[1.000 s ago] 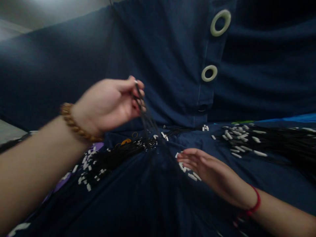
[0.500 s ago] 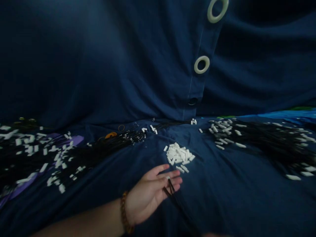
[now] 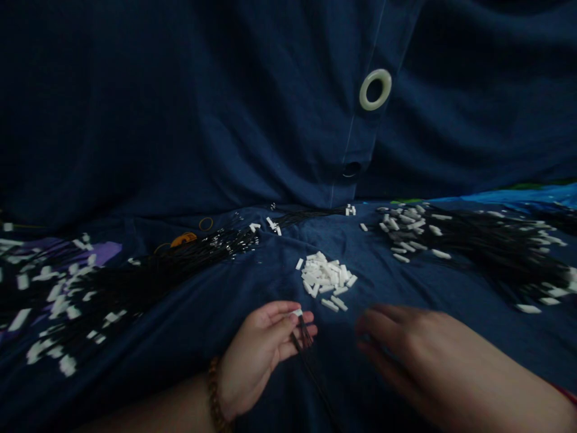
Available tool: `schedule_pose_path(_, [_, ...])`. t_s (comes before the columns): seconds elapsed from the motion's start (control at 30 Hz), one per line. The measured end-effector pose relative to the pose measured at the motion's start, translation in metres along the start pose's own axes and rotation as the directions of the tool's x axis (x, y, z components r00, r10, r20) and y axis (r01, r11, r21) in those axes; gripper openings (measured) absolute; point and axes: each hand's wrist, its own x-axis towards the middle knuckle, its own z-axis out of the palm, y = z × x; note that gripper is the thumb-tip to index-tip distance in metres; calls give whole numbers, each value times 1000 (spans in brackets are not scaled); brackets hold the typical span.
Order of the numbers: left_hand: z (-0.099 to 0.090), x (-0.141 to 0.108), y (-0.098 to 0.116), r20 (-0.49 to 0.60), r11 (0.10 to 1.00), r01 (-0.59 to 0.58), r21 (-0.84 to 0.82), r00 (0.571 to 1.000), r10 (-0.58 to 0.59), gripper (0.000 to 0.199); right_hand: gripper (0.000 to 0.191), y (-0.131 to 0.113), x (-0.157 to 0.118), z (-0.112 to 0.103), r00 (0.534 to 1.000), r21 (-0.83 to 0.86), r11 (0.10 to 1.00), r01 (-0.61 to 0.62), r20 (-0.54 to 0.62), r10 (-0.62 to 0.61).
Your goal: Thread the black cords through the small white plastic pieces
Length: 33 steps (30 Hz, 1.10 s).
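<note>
A bunch of black cords point(image 3: 305, 334) runs lengthwise toward the bottom edge from the left hand point(image 3: 264, 344), which pinches it closed, a white tube point(image 3: 296, 313) at the fingers. The right hand point(image 3: 428, 361) stays half-open at lower right; a heap of white tubes point(image 3: 324, 276) lies just above, between both hands.

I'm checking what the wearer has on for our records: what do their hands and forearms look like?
Both hands are bare, with no gloves, and the forearms show no sleeves. The left hand has a bracelet of brown round beads at the wrist. By the right hand, a thin red band just shows, cut off by the picture's right edge.
</note>
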Motion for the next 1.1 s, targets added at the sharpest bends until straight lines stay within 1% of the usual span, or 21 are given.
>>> schedule_pose_path(0.03, [0, 0, 0, -6, 1000, -5, 19, 1000, 5, 15, 11, 0, 16, 4, 1000, -82, 996, 19, -10, -20])
schedule_pose_path(0.07, [1, -1, 1, -9, 999, -5, 35, 1000, 5, 15, 20, 0, 30, 9, 1000, -126, 992, 15, -20, -17])
schedule_pose_path(0.13, [0, -2, 2, -2, 999, 8, 45, 1000, -8, 16, 24, 0, 51, 20, 999, -181, 983, 26, -29, -32])
schedule_pose_path(0.17, [-1, -3, 3, 9, 999, 17, 44, 1000, -17, 17, 24, 1, 56, 25, 998, -185, 982, 38, -34, -45])
schedule_pose_path(0.23, [-4, -3, 4, 33, 998, 28, 50, 999, -30, 19, 20, 3, 59, 32, 996, -162, 984, 72, -49, -81])
schedule_pose_path(0.3, [-6, -1, 3, 39, 997, 28, 70, 999, -31, 20, 15, 5, 54, 35, 990, -91, 990, 106, -87, -114])
schedule_pose_path(0.4, [-8, 1, 1, 31, 996, 27, 81, 999, -30, 20, 12, 5, 46, 40, 974, 101, 978, 183, -156, -166])
schedule_pose_path(0.5, [-10, 3, -1, 33, 997, 13, 73, 999, -16, 19, 10, 4, 43, 46, 951, 275, 921, 276, -220, -219])
schedule_pose_path(0.63, [-13, 4, -1, 27, 995, -11, 102, 1000, 9, 13, 14, 6, 45, 50, 924, 385, 853, 353, -287, -254])
schedule_pose_path(0.73, [-14, 3, 2, 4, 997, -10, 82, 1000, 10, 15, 20, 9, 46, 48, 922, 475, 806, 354, -323, -215])
schedule_pose_path(0.83, [-14, 2, 3, 30, 996, -28, 83, 999, 26, 16, 22, 9, 47, 47, 937, 566, 767, 303, -325, -130])
schedule_pose_path(0.9, [-13, 2, 4, 41, 996, -38, 86, 999, 34, 16, 19, 9, 48, 47, 948, 611, 748, 259, -309, -76])
schedule_pose_path(0.97, [-13, 2, 4, 25, 995, -34, 91, 999, 32, 16, 14, 10, 49, 46, 956, 656, 723, 219, -294, -23])
schedule_pose_path(1.03, [-12, 2, 4, -1, 994, -25, 106, 1000, 25, 16, 9, 11, 51, 46, 955, 703, 681, 205, -297, 20])
schedule_pose_path(1.1, [-12, 3, 3, -13, 991, -21, 132, 1000, 23, 18, 10, 12, 52, 47, 949, 741, 637, 213, -311, 44])
